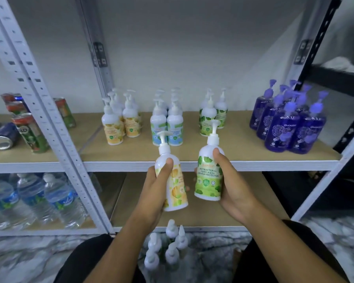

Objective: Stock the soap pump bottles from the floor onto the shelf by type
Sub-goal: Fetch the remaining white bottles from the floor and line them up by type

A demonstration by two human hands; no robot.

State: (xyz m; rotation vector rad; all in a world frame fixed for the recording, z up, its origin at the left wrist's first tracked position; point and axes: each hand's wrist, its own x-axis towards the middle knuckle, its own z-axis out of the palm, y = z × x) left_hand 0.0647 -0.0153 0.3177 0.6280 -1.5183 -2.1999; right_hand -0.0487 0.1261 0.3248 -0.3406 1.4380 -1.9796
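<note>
Yellow-label bottle (173,193) and green-label bottle (207,176), middle of frame: white plastic, smooth, a bit shiny; labels glossy.
Purple bottles (284,129), right: see-through plastic, very shiny.
Shelf board (213,149), middle: pale brown wood look, matt, flat.
Shelf post (49,119), left: white painted metal, many small holes.
Black rack (319,50), upper right: dark metal, matt.
Cans (32,131), left: shiny metal.
Water bottles (29,201), lower left: clear thin plastic.
Floor (335,237), bottom: grey-white stone look, smooth.
White cloth (343,65), upper right: soft, crumpled.
</note>
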